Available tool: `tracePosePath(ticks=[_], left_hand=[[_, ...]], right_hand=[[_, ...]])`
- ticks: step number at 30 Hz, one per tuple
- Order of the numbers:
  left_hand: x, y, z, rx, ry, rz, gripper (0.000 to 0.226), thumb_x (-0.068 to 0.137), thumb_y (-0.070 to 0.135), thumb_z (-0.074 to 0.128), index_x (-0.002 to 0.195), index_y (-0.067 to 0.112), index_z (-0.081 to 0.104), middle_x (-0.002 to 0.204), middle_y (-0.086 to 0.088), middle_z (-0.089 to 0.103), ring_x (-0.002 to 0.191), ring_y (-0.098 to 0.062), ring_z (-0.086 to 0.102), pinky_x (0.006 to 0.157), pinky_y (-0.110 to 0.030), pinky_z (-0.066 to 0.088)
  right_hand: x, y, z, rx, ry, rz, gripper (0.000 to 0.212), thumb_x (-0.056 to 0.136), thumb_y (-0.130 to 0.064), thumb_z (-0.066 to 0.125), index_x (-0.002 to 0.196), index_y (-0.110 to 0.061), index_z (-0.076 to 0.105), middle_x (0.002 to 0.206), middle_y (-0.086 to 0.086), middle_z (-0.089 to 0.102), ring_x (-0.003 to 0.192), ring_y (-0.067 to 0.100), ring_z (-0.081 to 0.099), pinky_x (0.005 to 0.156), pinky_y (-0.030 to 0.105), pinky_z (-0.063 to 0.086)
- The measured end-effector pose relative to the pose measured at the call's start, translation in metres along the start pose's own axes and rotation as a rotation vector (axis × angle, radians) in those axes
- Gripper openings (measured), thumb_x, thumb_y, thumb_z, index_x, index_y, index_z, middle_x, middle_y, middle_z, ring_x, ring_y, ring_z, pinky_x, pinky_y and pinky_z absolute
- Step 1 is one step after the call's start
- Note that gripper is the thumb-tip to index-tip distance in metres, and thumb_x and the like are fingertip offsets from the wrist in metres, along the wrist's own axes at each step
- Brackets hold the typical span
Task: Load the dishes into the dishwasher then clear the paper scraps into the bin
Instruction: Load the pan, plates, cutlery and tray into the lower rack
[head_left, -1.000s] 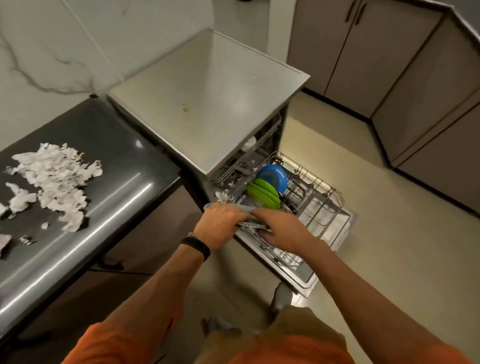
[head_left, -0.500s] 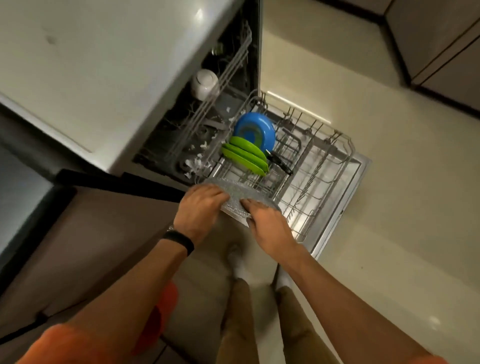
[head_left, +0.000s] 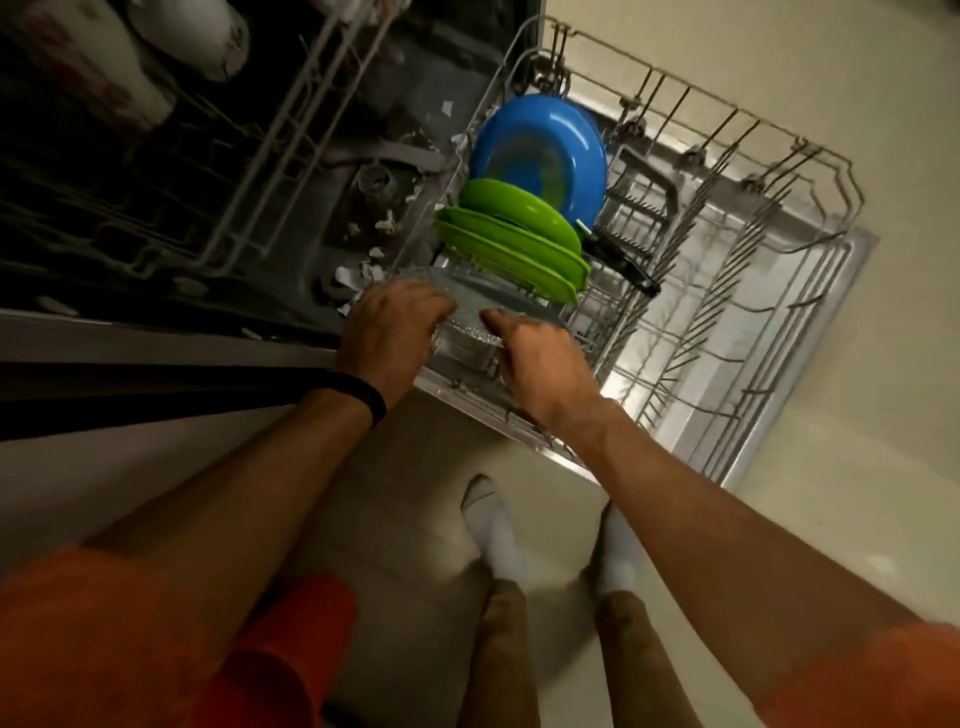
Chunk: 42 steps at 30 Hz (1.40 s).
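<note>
Left hand (head_left: 389, 332) and right hand (head_left: 540, 358) gripping clear dish (head_left: 491, 297) at near edge of rack (head_left: 727, 312), green plates (head_left: 514, 244), blue bowl (head_left: 540, 145) just behind

Left hand (head_left: 396, 332), right hand (head_left: 540, 359) round glass dish (head_left: 485, 297)

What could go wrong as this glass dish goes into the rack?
The glass dish, held by the left hand and right hand, sits close to the green plates; it could knock them or miss the tines of the lower rack. Paper scraps on the tub floor might clog it if ignored.
</note>
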<state>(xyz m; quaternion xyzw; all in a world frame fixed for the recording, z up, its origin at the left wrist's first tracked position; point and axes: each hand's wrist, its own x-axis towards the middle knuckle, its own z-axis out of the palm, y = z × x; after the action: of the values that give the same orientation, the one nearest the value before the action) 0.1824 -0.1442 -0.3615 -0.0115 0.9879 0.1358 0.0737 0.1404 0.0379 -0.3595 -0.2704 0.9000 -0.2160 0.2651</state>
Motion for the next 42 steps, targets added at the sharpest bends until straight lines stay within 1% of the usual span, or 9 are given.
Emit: tracePosePath(ticks=[3, 8, 12, 16, 23, 31, 35, 38, 42], left_hand=[[0.008, -0.005, 0.0, -0.01, -0.009, 0.017, 0.034, 0.083, 0.008, 0.046, 0.099, 0.007, 0.076, 0.098, -0.014, 0.074, 0.097, -0.034, 0.067, 0.087, -0.049, 0.055], [0.014, -0.005, -0.001, -0.021, -0.004, 0.034, 0.029, 0.084, -0.007, 0.066, 0.107, 0.008, 0.075, 0.109, -0.012, 0.073, 0.107, -0.034, 0.065, 0.096, -0.051, 0.051], [0.014, -0.001, -0.002, -0.028, -0.023, 0.044, 0.03, 0.087, -0.004, 0.067, 0.111, 0.011, 0.073, 0.112, -0.01, 0.072, 0.111, -0.032, 0.063, 0.101, -0.05, 0.048], [0.02, -0.006, 0.002, -0.033, -0.037, 0.012, 0.033, 0.087, -0.004, 0.068, 0.117, 0.01, 0.072, 0.118, -0.012, 0.071, 0.116, -0.032, 0.063, 0.104, -0.049, 0.048], [0.037, -0.015, 0.01, -0.01, -0.042, 0.021, 0.028, 0.09, -0.006, 0.063, 0.112, 0.006, 0.074, 0.111, -0.016, 0.072, 0.109, -0.033, 0.064, 0.096, -0.05, 0.053], [0.043, -0.018, 0.012, -0.019, -0.008, 0.064, 0.017, 0.088, 0.001, 0.066, 0.102, 0.008, 0.071, 0.102, -0.01, 0.07, 0.1, -0.031, 0.063, 0.086, -0.049, 0.054], [0.035, -0.024, 0.012, -0.023, 0.033, 0.171, 0.02, 0.092, 0.014, 0.063, 0.111, 0.009, 0.069, 0.108, -0.009, 0.068, 0.101, -0.03, 0.063, 0.086, -0.046, 0.054], [0.035, -0.027, 0.012, -0.018, 0.034, 0.229, 0.023, 0.092, 0.017, 0.069, 0.113, 0.009, 0.07, 0.108, -0.01, 0.07, 0.099, -0.03, 0.066, 0.083, -0.046, 0.057], [0.038, -0.024, 0.013, 0.026, 0.013, 0.215, 0.022, 0.088, 0.012, 0.074, 0.11, 0.009, 0.072, 0.104, -0.012, 0.072, 0.095, -0.032, 0.069, 0.076, -0.048, 0.059]], right_hand=[[0.01, 0.001, 0.002, -0.006, -0.009, 0.025, 0.039, 0.1, -0.017, 0.052, 0.14, -0.018, 0.054, 0.119, 0.01, 0.071, 0.097, 0.03, 0.07, 0.09, 0.04, 0.053], [0.009, 0.002, -0.002, 0.05, 0.023, 0.059, 0.039, 0.101, -0.01, 0.053, 0.14, -0.018, 0.055, 0.121, 0.007, 0.072, 0.095, 0.028, 0.071, 0.087, 0.037, 0.053], [0.006, 0.004, 0.002, 0.039, 0.03, 0.044, 0.047, 0.098, -0.001, 0.055, 0.141, -0.017, 0.054, 0.132, 0.005, 0.067, 0.105, 0.027, 0.07, 0.09, 0.034, 0.053], [0.019, 0.008, 0.005, 0.032, -0.013, 0.052, 0.048, 0.099, -0.006, 0.058, 0.144, -0.017, 0.049, 0.125, 0.007, 0.07, 0.095, 0.025, 0.072, 0.084, 0.034, 0.056], [0.034, 0.012, 0.017, 0.036, 0.018, 0.081, 0.045, 0.101, -0.003, 0.052, 0.144, -0.017, 0.049, 0.107, 0.008, 0.071, 0.076, 0.02, 0.063, 0.069, 0.029, 0.046], [0.065, 0.01, 0.025, -0.009, -0.004, 0.137, 0.032, 0.103, -0.005, 0.048, 0.131, -0.017, 0.058, 0.089, 0.005, 0.059, 0.078, 0.025, 0.057, 0.069, 0.036, 0.04], [0.076, 0.006, 0.03, -0.044, -0.014, 0.148, 0.028, 0.103, -0.007, 0.047, 0.127, -0.016, 0.058, 0.088, 0.006, 0.053, 0.085, 0.031, 0.059, 0.071, 0.04, 0.039], [0.074, 0.012, 0.033, -0.048, -0.011, 0.125, 0.031, 0.102, -0.004, 0.048, 0.129, -0.017, 0.055, 0.099, 0.012, 0.067, 0.092, 0.036, 0.066, 0.07, 0.039, 0.039], [0.067, 0.017, 0.035, 0.012, 0.06, 0.096, 0.035, 0.099, -0.009, 0.057, 0.133, -0.019, 0.052, 0.109, 0.008, 0.07, 0.089, 0.031, 0.069, 0.073, 0.041, 0.052]])
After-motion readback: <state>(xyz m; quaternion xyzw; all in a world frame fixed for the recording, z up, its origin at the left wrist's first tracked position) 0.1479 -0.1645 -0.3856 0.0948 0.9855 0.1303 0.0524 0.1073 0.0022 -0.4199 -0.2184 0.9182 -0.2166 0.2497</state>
